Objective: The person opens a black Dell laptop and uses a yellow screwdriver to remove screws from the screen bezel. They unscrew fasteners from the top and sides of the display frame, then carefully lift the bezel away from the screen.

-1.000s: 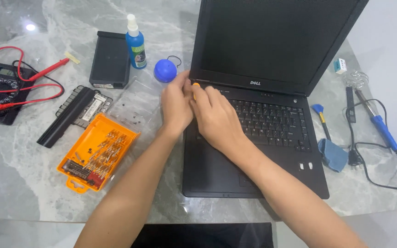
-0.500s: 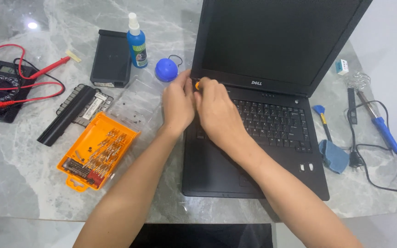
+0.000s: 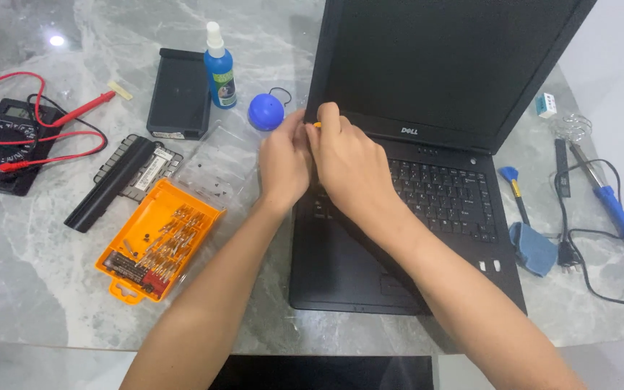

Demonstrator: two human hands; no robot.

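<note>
- The left hand (image 3: 284, 162) and right hand (image 3: 348, 166) pressed together at the laptop (image 3: 406, 238) hinge corner, pinching a small yellow-tipped tool (image 3: 317, 125).
- An orange bit case (image 3: 157, 242) lay at eight o'clock.

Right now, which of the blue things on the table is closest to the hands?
The round blue ball, just left of the laptop's hinge, almost touching the left hand. The blue spray bottle stands farther back; the blue cloth and blue-handled soldering iron lie far right.

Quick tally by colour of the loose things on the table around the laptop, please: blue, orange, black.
Blue: 5: spray bottle, round ball, small brush, cloth, soldering iron.
Orange: 1: bit case.
Black: 3: multimeter, flat box, long battery pack.
Total: 9.
</note>
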